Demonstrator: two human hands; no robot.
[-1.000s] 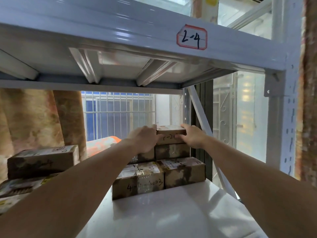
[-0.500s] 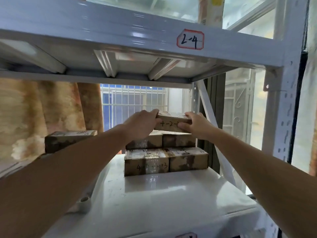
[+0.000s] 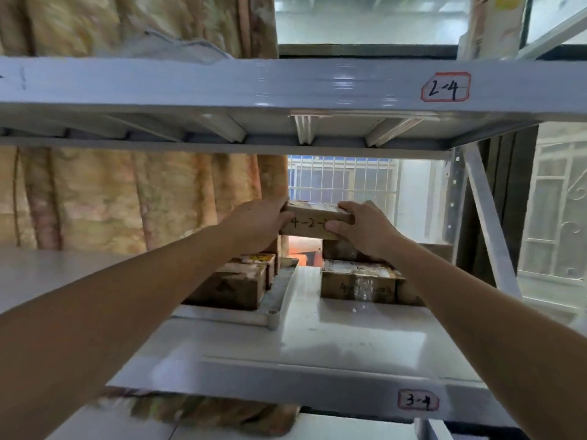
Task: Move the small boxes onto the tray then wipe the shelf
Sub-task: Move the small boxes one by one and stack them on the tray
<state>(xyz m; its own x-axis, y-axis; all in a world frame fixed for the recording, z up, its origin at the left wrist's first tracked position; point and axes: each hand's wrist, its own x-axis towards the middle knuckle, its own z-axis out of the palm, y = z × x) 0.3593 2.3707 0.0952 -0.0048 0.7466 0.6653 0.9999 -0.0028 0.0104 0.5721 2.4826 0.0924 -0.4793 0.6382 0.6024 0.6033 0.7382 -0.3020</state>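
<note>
lifted clear now, the small box (image 3: 313, 221) rides leftward off the stack (image 3: 359, 281), long axis crosswise, left hand (image 3: 257, 225) and right hand (image 3: 365, 230) clamped on its ends. tray (image 3: 276, 300) lies below-left, already holding boxes, nearer the left hand; white shelf (image 3: 333, 338) underneath.

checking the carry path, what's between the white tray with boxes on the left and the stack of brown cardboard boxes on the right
In the head view, only bare white shelf surface lies between the white tray and the stack of brown cardboard boxes; an orange object shows farther back.

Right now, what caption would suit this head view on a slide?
Both hands, left and right, hold a small box above the white shelf.
</note>
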